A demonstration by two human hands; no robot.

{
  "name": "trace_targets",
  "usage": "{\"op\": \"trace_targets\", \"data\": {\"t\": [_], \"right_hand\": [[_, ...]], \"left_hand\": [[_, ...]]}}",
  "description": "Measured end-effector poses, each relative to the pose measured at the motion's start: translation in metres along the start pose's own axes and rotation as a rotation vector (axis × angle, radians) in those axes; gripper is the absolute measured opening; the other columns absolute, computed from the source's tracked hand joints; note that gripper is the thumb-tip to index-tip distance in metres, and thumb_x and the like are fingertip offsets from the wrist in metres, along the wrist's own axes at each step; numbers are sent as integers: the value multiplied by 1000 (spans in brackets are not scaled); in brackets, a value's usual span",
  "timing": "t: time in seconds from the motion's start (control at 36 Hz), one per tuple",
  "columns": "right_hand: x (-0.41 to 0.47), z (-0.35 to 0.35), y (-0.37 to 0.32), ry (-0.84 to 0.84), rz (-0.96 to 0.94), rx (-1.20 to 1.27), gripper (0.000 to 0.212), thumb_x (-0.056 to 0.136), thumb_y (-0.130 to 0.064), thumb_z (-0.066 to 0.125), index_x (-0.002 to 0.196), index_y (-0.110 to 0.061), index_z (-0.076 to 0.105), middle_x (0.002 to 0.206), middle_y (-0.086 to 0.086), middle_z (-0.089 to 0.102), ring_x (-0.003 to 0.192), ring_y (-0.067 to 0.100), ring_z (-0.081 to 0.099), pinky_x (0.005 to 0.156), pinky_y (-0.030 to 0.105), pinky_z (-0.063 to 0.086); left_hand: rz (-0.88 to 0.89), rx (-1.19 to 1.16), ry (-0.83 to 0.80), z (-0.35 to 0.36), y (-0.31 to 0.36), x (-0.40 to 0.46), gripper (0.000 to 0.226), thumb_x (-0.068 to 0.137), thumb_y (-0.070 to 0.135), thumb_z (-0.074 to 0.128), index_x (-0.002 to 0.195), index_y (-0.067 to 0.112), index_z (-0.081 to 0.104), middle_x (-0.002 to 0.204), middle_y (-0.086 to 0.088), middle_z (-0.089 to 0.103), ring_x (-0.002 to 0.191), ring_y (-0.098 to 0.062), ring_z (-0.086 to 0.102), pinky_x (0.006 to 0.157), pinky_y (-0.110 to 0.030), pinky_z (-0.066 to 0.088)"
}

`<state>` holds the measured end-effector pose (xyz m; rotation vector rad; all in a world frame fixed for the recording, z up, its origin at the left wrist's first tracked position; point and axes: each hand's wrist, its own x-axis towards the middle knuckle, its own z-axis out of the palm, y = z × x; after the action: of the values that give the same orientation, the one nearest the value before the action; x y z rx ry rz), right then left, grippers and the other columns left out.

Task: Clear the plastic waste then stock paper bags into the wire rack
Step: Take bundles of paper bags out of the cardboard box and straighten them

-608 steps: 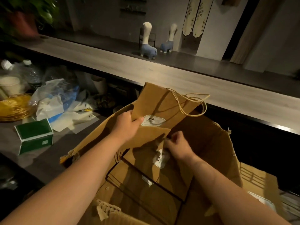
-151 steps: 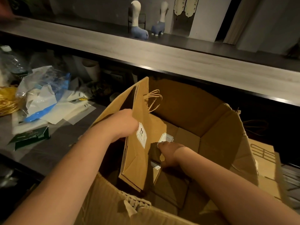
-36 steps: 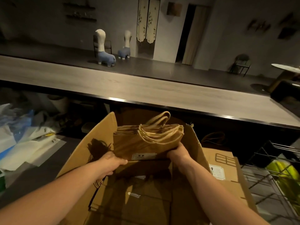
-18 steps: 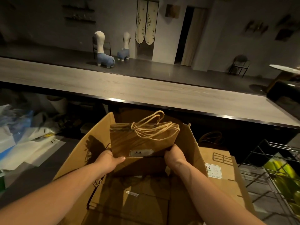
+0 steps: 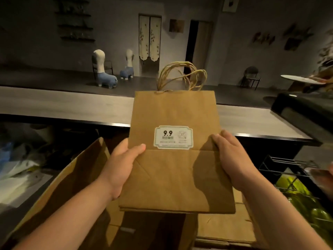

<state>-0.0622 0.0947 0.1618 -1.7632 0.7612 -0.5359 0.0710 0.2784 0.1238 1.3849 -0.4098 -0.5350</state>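
Two hands hold a flat stack of bags [image 5: 175, 159] upright above the open box [image 5: 75, 179]: the left hand [image 5: 124, 165] grips the stack's left edge with its thumb across the front, the right hand [image 5: 232, 159] grips the right edge the same way. String handles [image 5: 182, 74] stand loose at the top. The rack [image 5: 288, 170] waits low at the right, under the surface's [image 5: 63, 105] near edge. Since the stack is several bags thick (edges show at the bottom), a slack grip could probably let inner bags slide out. Loose handles might also snag on the rack's wires during loading. Plastic [image 5: 16, 170] lies at the left, seemingly not yet cleared.
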Motion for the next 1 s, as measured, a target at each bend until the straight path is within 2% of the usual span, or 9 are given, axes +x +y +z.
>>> {"op": "trace_targets", "data": {"t": [0.17, 0.33, 0.5, 0.56, 0.64, 0.75, 0.81, 0.89, 1.0], "right_hand": [[-5, -72, 54, 81, 123, -63, 30, 103, -36, 40, 95, -10, 52, 86, 12, 53, 74, 26, 52, 64, 36, 44], [-8, -124, 114, 68, 259, -70, 28, 104, -35, 39, 101, -14, 57, 95, 20, 63, 80, 32, 60, 69, 38, 47], [-7, -155, 167, -26, 445, -73, 29, 105, -35, 38, 100, -18, 61, 95, 16, 68, 87, 34, 66, 75, 39, 52], [-4, -156, 182, -57, 478, -86, 30, 104, -36, 38, 101, -17, 62, 97, 16, 68, 91, 33, 66, 88, 45, 52], [-1, -152, 202, -88, 494, -127, 30, 104, -35, 37, 101, -18, 62, 99, 12, 68, 94, 29, 64, 94, 45, 49], [8, -144, 214, -110, 488, -134, 30, 105, -31, 37, 95, -14, 59, 95, 11, 64, 88, 24, 61, 71, 34, 44], [15, -141, 217, -101, 454, -161, 30, 105, -31, 37, 99, -11, 58, 97, 12, 61, 89, 23, 59, 68, 32, 41], [28, -133, 222, -79, 373, -216, 25, 105, -29, 35, 105, -12, 53, 102, 5, 58, 92, 19, 55, 77, 34, 43], [49, -118, 226, -37, 304, -294, 22, 107, -28, 33, 114, -14, 48, 116, 3, 57, 103, 19, 52, 88, 32, 39]], "left_hand": [[-32, 101, -45, 79, -19, -12, 14, 96, 29, 54, 107, 27, 63, 95, 3, 74, 90, -19, 70, 82, -45, 56], [-52, 252, -75, 146, -49, -23, 12, 97, 27, 52, 107, 30, 58, 104, 8, 70, 96, -11, 67, 85, -38, 56], [-168, 416, -62, 184, -91, -42, 13, 99, 24, 46, 108, 33, 51, 107, 15, 60, 94, 1, 56, 69, -17, 43], [-238, 423, -17, 187, -105, -47, 10, 99, 25, 45, 105, 31, 50, 105, 15, 58, 90, 3, 53, 65, -17, 39], [-339, 435, 68, 190, -128, -51, 14, 99, 26, 46, 112, 29, 50, 107, 10, 58, 94, -7, 53, 82, -26, 40], [-434, 364, 176, 192, -154, -47, 19, 98, 23, 48, 116, 24, 53, 105, 5, 61, 96, -12, 56, 85, -32, 43], [-441, 364, 192, 191, -166, -40, 24, 98, 23, 48, 122, 23, 53, 112, 5, 62, 103, -15, 57, 92, -37, 46], [-432, 452, 228, 187, -187, -21, 41, 96, 26, 49, 136, 23, 46, 132, 3, 55, 120, -20, 51, 107, -43, 40], [-422, 567, 243, 189, -199, 9, 57, 99, 28, 43, 152, 23, 21, 152, 0, 35, 137, -25, 36, 113, -44, 32]]}}
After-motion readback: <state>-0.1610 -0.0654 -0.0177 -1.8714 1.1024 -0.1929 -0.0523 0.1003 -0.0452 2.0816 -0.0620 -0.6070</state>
